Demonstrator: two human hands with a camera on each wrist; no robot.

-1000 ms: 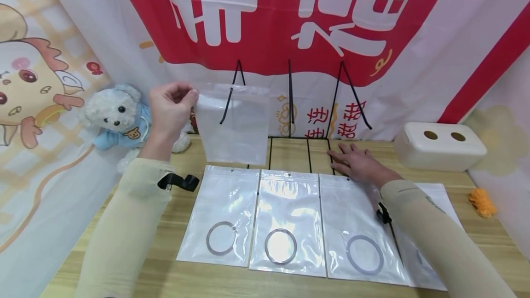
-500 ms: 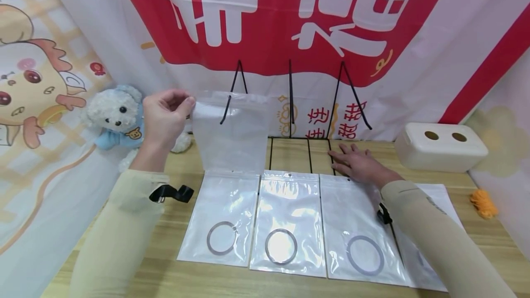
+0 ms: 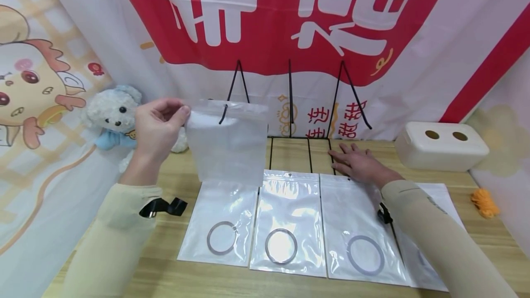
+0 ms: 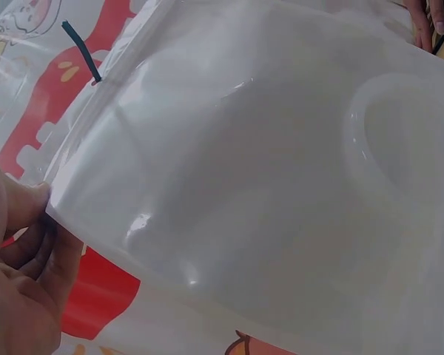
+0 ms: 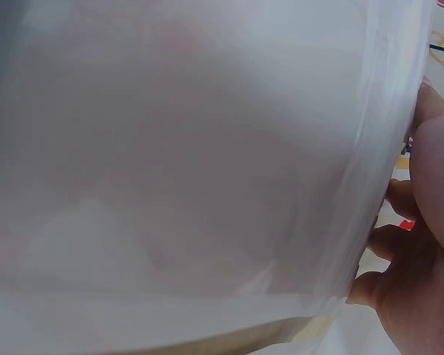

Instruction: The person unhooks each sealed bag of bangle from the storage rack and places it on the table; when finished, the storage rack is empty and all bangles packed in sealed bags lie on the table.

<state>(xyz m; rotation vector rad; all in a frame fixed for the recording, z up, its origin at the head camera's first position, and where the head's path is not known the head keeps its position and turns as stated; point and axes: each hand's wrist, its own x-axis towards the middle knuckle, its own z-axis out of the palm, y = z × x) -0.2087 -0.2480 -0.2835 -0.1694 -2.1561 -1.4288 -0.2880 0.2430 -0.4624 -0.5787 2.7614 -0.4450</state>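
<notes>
My left hand (image 3: 159, 125) pinches the upper left corner of a clear zip-lock bag (image 3: 227, 144) between thumb and fingers. A black hook rod (image 3: 226, 113) pokes through the bag's top edge, and its tip (image 4: 81, 50) shows in the left wrist view. A faint ring (image 4: 359, 140) is seen in that bag. My right hand (image 3: 356, 162) rests on the table with fingers spread, its fingertips at the black wire rack's base (image 3: 330, 151). Behind it lies the top of a flat bag (image 3: 352, 215); in the right wrist view the fingers (image 5: 388, 240) lie beside a bag's edge.
Several flat bags with rings inside lie in a row, among them a left one (image 3: 198, 233) and a middle one (image 3: 290, 206). Other rack hooks (image 3: 291, 91) stick out to the right. A plush bear (image 3: 113, 109), a white box (image 3: 443, 155) and orange yarn (image 3: 484, 203) stand around.
My left hand has moved down and slightly left, and the held bag has come lower and nearer, toward the hook's tip. The right hand has stayed still.
</notes>
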